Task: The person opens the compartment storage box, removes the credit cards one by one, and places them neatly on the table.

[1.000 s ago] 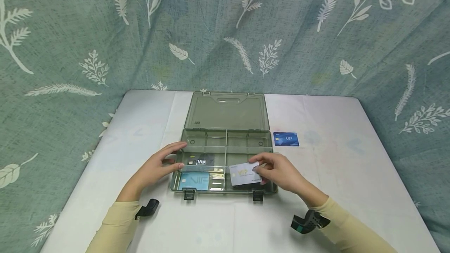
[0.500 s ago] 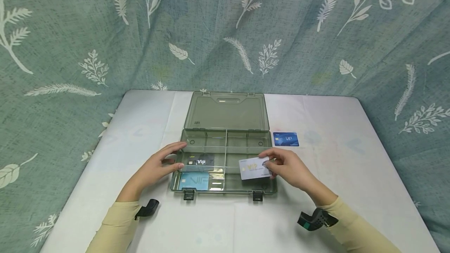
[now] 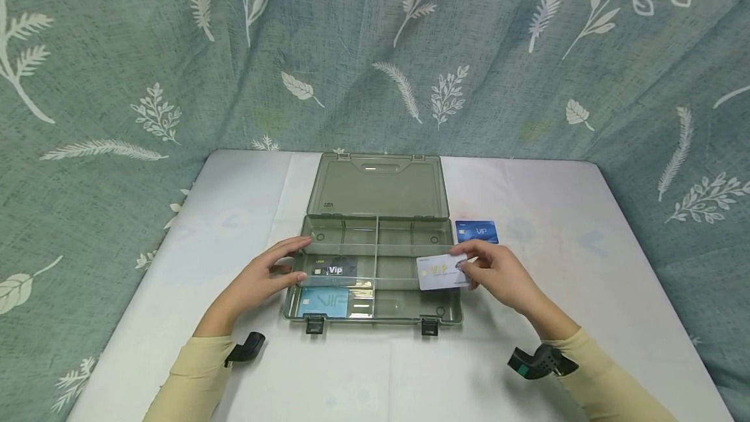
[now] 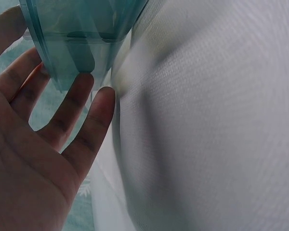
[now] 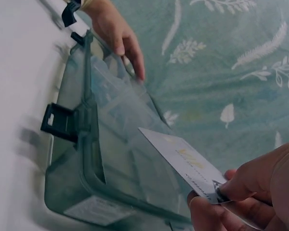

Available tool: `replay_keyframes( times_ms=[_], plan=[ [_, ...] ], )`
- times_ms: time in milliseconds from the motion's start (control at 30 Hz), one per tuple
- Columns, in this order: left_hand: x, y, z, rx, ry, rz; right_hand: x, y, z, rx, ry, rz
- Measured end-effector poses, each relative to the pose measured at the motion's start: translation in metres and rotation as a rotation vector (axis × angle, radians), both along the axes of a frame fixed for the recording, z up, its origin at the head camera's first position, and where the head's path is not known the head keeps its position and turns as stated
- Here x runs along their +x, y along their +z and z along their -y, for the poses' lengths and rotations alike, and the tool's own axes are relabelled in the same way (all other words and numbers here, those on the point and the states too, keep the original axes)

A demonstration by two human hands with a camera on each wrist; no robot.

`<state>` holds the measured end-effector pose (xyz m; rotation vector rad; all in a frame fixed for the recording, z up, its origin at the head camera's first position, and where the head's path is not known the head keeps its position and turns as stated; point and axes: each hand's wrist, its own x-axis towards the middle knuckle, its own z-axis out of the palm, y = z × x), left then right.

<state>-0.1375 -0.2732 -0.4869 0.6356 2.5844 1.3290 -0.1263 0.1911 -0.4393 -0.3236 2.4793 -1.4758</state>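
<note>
White card (image 3: 437, 273) has shifted rightward, one end pinched in right hand (image 3: 499, 275).

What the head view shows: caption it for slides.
Right hand pinches a white VIP card over the right side of an open box, left hand at its left edge.

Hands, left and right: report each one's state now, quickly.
Left hand: open, fingers resting against the left side of the box.
Right hand: closed, pinching the white VIP card.

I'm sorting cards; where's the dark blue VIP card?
In the head view, the dark blue VIP card lies on the table, right of the box, beyond the right hand.
</note>
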Motion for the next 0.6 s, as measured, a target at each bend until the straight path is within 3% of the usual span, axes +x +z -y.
replay_keyframes(
  times_ms=[600],
  plan=[
    [-0.001, 0.000, 0.000, 0.002, -0.002, 0.004, -0.009, -0.002, -0.037, 0.008, -0.122, 0.012]
  ],
)
